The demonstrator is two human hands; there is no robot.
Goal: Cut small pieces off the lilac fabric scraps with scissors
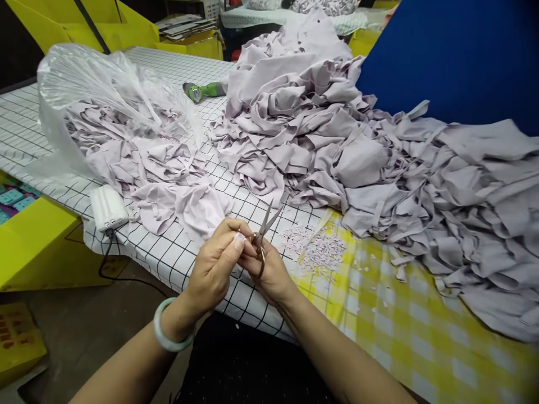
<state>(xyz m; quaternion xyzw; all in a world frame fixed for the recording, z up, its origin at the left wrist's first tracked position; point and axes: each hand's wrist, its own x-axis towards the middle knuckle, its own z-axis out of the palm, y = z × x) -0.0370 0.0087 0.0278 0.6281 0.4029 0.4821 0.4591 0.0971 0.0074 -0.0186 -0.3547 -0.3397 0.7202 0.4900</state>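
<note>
My right hand [269, 275] is closed round the handles of a pair of scissors [266, 225], whose blades stand slightly apart and point up and away. Close beside it, my left hand [217, 261] pinches a small pale scrap of fabric [240, 238] between thumb and fingers; how much of it is inside the hand is hidden. Both hands hover over the table's near edge, fingertips nearly touching. Just to their right lies a scatter of tiny cut fabric bits [322, 251]. Pale lilac fabric pieces [202, 207] spread on the table beyond my left hand.
A big heap of lilac fabric [295, 123] runs across the table to the right. A clear plastic bag [96, 73] holds more pieces at left. A white power bank [108, 207] with a cable sits at the edge. Behind are a green-grey tool [204, 91] and a blue panel [446, 62].
</note>
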